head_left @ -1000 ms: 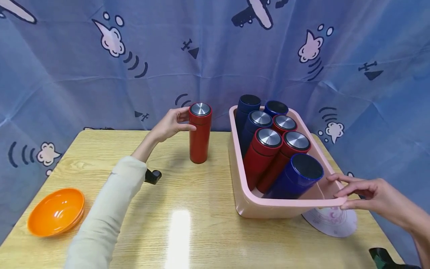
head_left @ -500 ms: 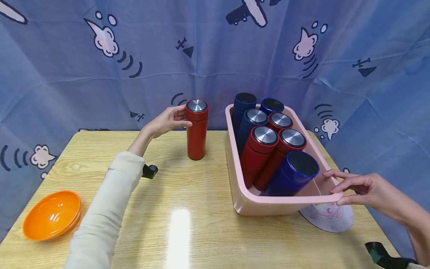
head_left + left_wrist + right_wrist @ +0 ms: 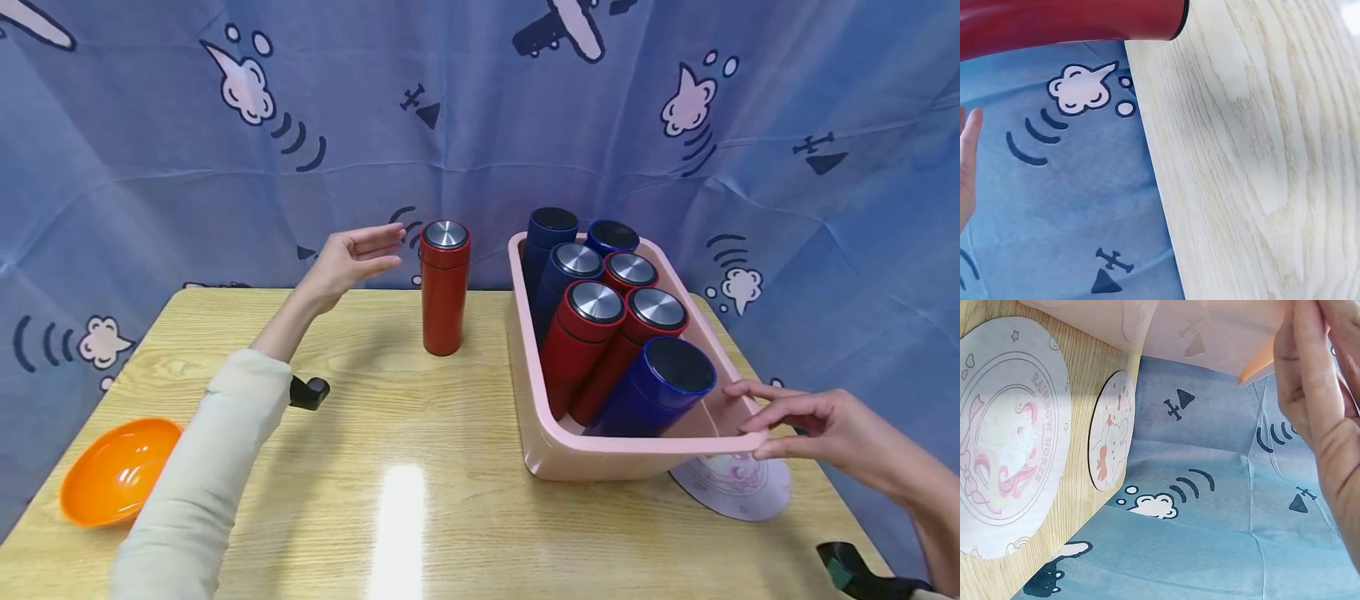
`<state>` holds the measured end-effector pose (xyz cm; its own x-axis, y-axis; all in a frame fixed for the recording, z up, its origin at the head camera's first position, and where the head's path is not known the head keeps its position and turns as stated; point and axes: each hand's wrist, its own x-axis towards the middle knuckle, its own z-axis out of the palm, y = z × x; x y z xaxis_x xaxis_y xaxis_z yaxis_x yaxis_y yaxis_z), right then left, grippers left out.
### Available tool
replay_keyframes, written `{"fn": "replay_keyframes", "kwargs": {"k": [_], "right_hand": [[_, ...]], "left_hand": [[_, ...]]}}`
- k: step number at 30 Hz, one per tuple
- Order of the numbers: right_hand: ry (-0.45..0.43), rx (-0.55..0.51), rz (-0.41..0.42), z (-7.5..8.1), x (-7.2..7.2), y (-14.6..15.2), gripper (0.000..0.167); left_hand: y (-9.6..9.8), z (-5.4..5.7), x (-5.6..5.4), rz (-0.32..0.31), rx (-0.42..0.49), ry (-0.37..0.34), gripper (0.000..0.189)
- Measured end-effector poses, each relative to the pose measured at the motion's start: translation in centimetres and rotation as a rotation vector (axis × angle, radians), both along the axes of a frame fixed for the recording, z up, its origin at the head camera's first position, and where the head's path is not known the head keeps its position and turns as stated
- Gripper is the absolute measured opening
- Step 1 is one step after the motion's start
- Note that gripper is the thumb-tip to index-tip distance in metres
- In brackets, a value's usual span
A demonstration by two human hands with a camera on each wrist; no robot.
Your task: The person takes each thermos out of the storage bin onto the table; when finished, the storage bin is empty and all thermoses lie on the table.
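Note:
A red thermos with a silver lid stands upright on the wooden table. Just left of it, apart from it, is my left hand, its fingers extended and holding nothing. In the left wrist view the thermos crosses the top, with part of the hand at the left edge. My right hand pinches the near right corner of a pink bin. Inside the bin stand several red and blue thermoses, among them a blue one leaning near the front.
An orange bowl sits at the table's left, partly behind the left sleeve. Round printed mats lie beside the bin: a unicorn one and a smaller one. A blue patterned curtain hangs behind the table.
My left hand has let go of the red thermos and drawn back to the left. The thermos stays standing; the right hand keeps its grip on the bin.

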<state>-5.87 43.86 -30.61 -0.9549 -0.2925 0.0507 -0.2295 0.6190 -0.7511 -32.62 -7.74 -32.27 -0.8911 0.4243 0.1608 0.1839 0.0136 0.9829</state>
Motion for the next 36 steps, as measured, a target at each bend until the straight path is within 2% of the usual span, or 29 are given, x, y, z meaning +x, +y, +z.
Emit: {"fn": "replay_keyframes", "kwargs": {"k": [4, 9, 16, 23, 29, 36], "right_hand": [[0.015, -0.002, -0.004, 0.0, 0.0, 0.0, 0.028], [0.024, 0.002, -0.003, -0.1, 0.1, -0.1, 0.029], [0.026, -0.002, 0.017, 0.0, 0.1, -0.1, 0.029], [0.012, -0.018, 0.024, 0.0, 0.1, -0.1, 0.029], [0.009, 0.009, -0.009, 0.0, 0.2, -0.1, 0.027], [-0.003, 0.015, -0.020, 0.1, 0.1, -0.1, 0.025]], "left_hand": [[-0.9, 0.1, 1.0, 0.023, 0.021, -0.032, 0.051], [-2.0, 0.2, 2.5, 0.008, -0.015, -0.051, 0.052], [-2.5, 0.5, 4.5, -0.005, 0.008, -0.059, 0.050], [-1.5, 1.0, 6.7, -0.045, 0.001, -0.046, 0.049], [-0.3, 1.5, 8.6, -0.097, -0.027, -0.022, 0.048], [1.1, 2.1, 10.8, -0.159, -0.017, -0.020, 0.047]]}}
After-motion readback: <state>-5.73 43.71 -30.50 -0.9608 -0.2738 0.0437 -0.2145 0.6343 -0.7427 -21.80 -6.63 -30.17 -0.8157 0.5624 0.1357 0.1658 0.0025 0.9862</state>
